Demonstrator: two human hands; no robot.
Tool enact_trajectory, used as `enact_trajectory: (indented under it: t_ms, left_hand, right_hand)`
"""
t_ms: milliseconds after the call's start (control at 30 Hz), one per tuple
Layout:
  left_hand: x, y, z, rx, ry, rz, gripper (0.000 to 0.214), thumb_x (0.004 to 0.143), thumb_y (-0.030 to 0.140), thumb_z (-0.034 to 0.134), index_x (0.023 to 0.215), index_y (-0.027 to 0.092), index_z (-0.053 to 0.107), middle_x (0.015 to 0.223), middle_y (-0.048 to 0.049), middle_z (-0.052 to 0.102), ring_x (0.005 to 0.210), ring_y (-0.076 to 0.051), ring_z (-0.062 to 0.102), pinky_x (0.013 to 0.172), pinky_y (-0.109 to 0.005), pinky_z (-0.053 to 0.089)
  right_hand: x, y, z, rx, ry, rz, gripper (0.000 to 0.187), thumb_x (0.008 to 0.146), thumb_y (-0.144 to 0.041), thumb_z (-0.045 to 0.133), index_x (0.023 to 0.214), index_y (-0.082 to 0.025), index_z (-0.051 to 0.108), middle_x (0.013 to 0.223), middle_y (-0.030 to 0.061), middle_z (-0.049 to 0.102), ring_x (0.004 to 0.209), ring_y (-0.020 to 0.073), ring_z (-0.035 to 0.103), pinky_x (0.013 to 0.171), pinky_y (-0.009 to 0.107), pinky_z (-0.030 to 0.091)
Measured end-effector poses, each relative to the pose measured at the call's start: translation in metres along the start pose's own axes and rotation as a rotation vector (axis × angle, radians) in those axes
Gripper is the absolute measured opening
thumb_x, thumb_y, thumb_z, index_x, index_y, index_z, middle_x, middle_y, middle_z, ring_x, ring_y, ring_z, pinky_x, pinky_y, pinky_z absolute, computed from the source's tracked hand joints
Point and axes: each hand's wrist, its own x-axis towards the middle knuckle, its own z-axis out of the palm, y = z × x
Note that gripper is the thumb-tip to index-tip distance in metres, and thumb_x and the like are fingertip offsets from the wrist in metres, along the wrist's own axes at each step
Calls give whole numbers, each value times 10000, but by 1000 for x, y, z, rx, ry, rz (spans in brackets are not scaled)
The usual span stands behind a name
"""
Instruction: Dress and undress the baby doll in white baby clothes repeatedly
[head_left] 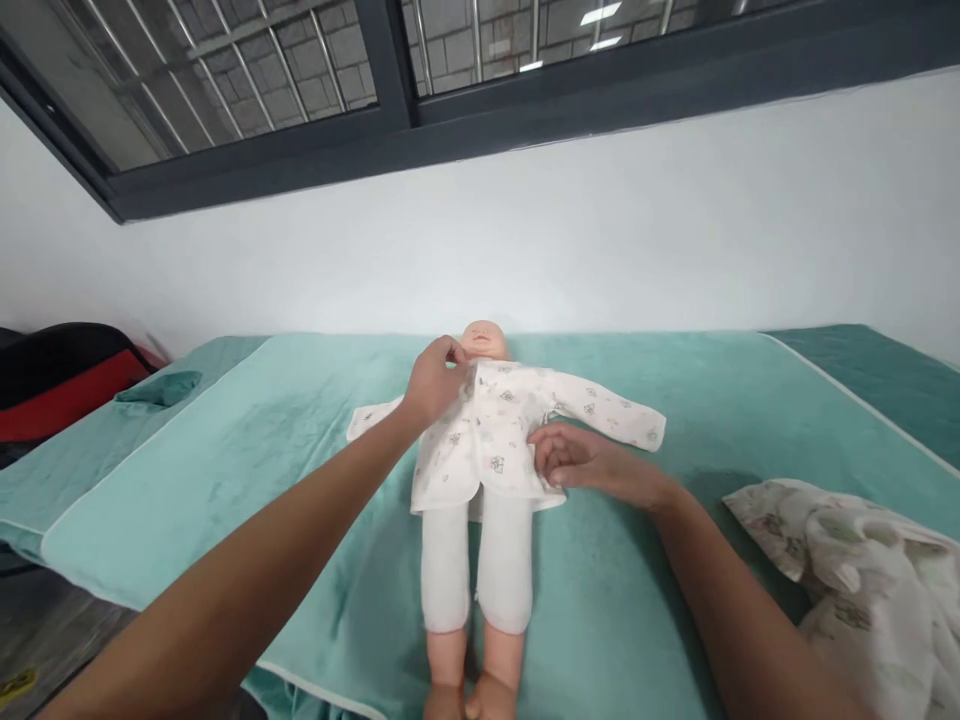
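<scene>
A baby doll (481,342) lies on its back, head toward the wall and bare feet toward me. It wears a white printed baby jacket (504,425) and white leggings (505,560). The jacket's front edges meet at the chest and part toward the hem, and its sleeves stretch out to both sides. My left hand (436,380) is closed at the collar, fingertips pinching the cloth beside the doll's chin. Against the jacket's right side, below the sleeve, my right hand (574,458) has its fingers curled at the cloth edge.
A teal plush cover (645,560) with pale piping lies under the doll. Crumpled printed cloth (862,560) sits at the right, near my forearm. A black and red bag (71,385) stands at the far left. Behind are a white wall (525,240) and a dark-framed window (397,60).
</scene>
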Motion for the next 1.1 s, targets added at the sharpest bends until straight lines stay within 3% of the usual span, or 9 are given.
enact_trajectory:
  t_ms: [100, 233, 367, 600, 800, 900, 967, 1033, 1100]
  left_hand:
    - [-42, 0, -7, 30, 28, -11, 31, 829, 234, 512, 814, 221, 489, 889, -30, 632, 843, -189, 585, 799, -347, 468]
    - [-107, -2, -7, 48, -116, -55, 169, 854, 398, 573, 854, 236, 527, 788, 3, 612, 729, -179, 565, 690, -329, 463]
    - [-150, -11, 1, 134, -105, 60, 132, 836, 352, 602, 867, 228, 570, 911, -29, 635, 883, -212, 571, 802, -359, 461]
    - [-169, -45, 7, -202, 325, -173, 101, 874, 263, 479, 916, 220, 560, 938, -36, 624, 887, -187, 594, 834, -331, 489]
    - [-165, -63, 8, -300, 337, -315, 78, 839, 248, 491, 854, 222, 562, 876, -15, 633, 873, -187, 604, 846, -339, 493]
    - [-165, -65, 9, -314, 344, -307, 76, 838, 253, 496, 842, 225, 566, 865, -10, 640, 862, -184, 607, 842, -335, 498]
    - [-164, -67, 10, -317, 342, -303, 74, 837, 252, 497, 836, 225, 566, 855, -7, 643, 854, -183, 610, 838, -333, 501]
    - [-164, -68, 10, -319, 335, -298, 70, 832, 244, 497, 829, 224, 563, 849, -6, 644, 854, -183, 613, 836, -329, 501]
    - [-164, -68, 9, -323, 328, -290, 66, 829, 235, 496, 825, 224, 560, 855, -7, 644, 861, -184, 614, 836, -326, 498]
  right_hand:
    - [3, 6, 7, -82, 6, 66, 430, 693, -380, 803, 1003, -202, 564, 827, -12, 591, 733, 134, 540, 662, 266, 442]
    - [1, 18, 22, -397, 120, 60, 476, 588, -335, 852, 923, -207, 538, 779, -37, 557, 695, 135, 494, 615, 258, 402]
    - [-10, 28, 51, -764, 317, -51, 160, 754, -270, 664, 779, -222, 513, 762, -16, 532, 711, 160, 471, 645, 294, 384]
    - [-44, 36, 101, -817, 508, -148, 71, 892, -301, 494, 883, -242, 531, 866, 41, 577, 799, 204, 541, 728, 345, 452]
    - [-88, 54, 129, -757, 856, -96, 160, 923, -348, 466, 1051, -298, 549, 1038, 71, 630, 921, 279, 607, 834, 467, 500]
    - [-112, 52, 121, -856, 923, -92, 183, 895, -349, 519, 1074, -341, 558, 1160, 83, 612, 1089, 338, 578, 950, 530, 468]
    - [-127, 43, 103, -1120, 953, -44, 240, 872, -328, 547, 1111, -315, 568, 1279, 120, 569, 1235, 377, 497, 1047, 558, 389]
    - [-142, 31, 80, -1452, 1077, 100, 315, 854, -306, 548, 1163, -242, 559, 1366, 178, 513, 1328, 423, 398, 1100, 624, 265]
    - [-157, 18, 55, -1594, 1135, 303, 339, 852, -282, 534, 1177, -187, 548, 1380, 221, 495, 1317, 443, 393, 1046, 656, 277]
